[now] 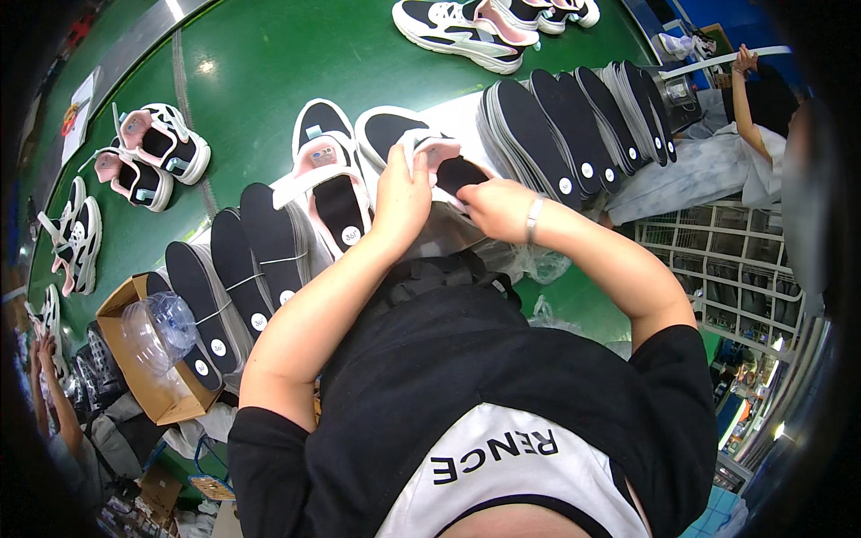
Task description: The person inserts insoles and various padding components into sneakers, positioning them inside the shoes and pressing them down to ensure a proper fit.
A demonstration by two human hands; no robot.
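A white and black sneaker with pink lining [384, 127] lies in front of me, toe pointing away. My left hand [404, 193] grips its opened upper near the tongue. Inside the opening shows a black insole [459, 170], its heel end pinched by my right hand [504, 210], which wears a pale band at the wrist. Just left of it sits the matching sneaker [325, 118]; a black insole with a round white sticker [339, 202] lies in that shoe's opening.
Stacks of black insoles stand to the left [269, 220] and right [525, 125]. An open cardboard box [175, 408] holds clear plastic. More sneakers [462, 31] rest on the green table [256, 63]. A wire basket [731, 260] and a co-worker's arm [746, 103] are at right.
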